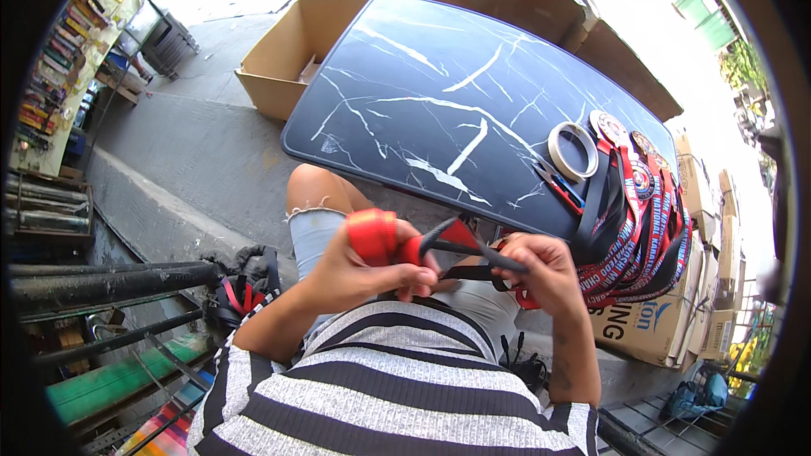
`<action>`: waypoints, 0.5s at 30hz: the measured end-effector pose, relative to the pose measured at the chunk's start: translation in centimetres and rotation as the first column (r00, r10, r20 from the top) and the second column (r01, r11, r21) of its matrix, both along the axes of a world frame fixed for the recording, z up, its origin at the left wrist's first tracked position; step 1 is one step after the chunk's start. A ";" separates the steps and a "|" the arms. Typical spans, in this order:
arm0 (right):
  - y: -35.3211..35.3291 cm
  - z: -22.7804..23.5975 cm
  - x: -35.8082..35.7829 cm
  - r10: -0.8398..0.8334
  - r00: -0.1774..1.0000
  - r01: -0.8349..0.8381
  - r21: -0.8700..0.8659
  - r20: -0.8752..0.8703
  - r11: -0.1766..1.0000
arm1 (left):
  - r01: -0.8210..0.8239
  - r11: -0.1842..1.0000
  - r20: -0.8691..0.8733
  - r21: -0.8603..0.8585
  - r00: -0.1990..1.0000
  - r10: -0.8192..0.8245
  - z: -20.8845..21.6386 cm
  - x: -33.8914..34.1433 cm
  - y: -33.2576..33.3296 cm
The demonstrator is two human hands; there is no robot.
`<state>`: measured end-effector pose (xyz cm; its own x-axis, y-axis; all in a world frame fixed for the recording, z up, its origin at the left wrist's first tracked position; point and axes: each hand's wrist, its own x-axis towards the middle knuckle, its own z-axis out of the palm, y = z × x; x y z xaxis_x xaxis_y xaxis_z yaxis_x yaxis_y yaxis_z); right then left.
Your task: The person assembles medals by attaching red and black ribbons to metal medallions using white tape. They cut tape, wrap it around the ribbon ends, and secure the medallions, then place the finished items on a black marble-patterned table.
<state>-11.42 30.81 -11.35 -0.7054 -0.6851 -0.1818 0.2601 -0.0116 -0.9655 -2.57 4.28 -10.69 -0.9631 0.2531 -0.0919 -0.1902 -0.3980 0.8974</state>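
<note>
My left hand is closed on a red and black ribbon. A wide red part of the ribbon is wrapped over its fingers. Between my hands the ribbon loops and twists, showing its black side. My right hand pinches a black length of it, and a bit of red shows below these fingers. Both hands are over my lap, in front of the near edge of the dark marble-patterned table. To their right, a heap of printed red, blue and black medal ribbons hangs over the table's edge.
On the table lie a roll of tape, a tool with red and black handles and round medals. Open cardboard boxes stand beyond it. More cartons are stacked at right. Black metal bars run along my left.
</note>
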 end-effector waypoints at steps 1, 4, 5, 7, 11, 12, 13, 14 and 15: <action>0.6 0.3 -0.3 -0.079 0.997 0.079 -0.017 -0.009 0.997 | -0.029 0.999 -0.016 0.012 0.999 0.030 0.2 0.1 -0.4; 1.7 0.9 -0.1 -0.166 0.967 0.193 0.131 -0.192 0.972 | 0.020 0.993 0.039 -0.119 0.999 -0.016 0.1 0.1 -0.5; 1.9 1.0 0.2 -0.166 0.953 0.204 0.131 -0.255 0.970 | 0.052 0.987 0.071 -0.151 0.997 -0.042 0.1 0.1 -0.5; 2.5 1.6 0.2 -0.274 0.860 0.395 0.225 -0.430 0.890 | 0.037 0.972 0.075 -0.233 0.997 -0.019 0.1 0.0 -0.6; 2.7 2.9 0.3 -0.278 0.796 0.392 0.108 -0.537 0.914 | -0.017 0.964 0.049 -0.264 0.998 0.031 0.0 0.0 -1.0; 2.5 3.1 0.5 -0.265 0.832 0.361 0.112 -0.488 0.926 | -0.051 0.975 0.059 -0.217 0.996 0.066 0.0 0.0 -1.1; 2.1 3.3 0.6 -0.244 0.862 0.327 0.120 -0.444 0.937 | -0.038 0.981 -0.023 -0.192 0.999 0.034 -0.1 -0.1 -1.1; 1.8 3.7 0.9 -0.202 0.927 0.261 0.155 -0.315 0.953 | -0.023 0.986 -0.105 -0.168 0.994 0.006 -0.3 -0.3 -1.0; 1.2 3.7 0.7 -0.102 0.950 0.156 0.165 -0.297 0.974 | -0.007 0.990 -0.185 -0.144 0.983 -0.020 -0.5 -0.5 -0.9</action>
<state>-10.74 32.04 -7.60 -0.8263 -0.5582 -0.0752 -0.0173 0.1586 -0.9872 -3.06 3.39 -11.16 -0.9652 0.2564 0.0521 -0.0176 -0.2620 0.9649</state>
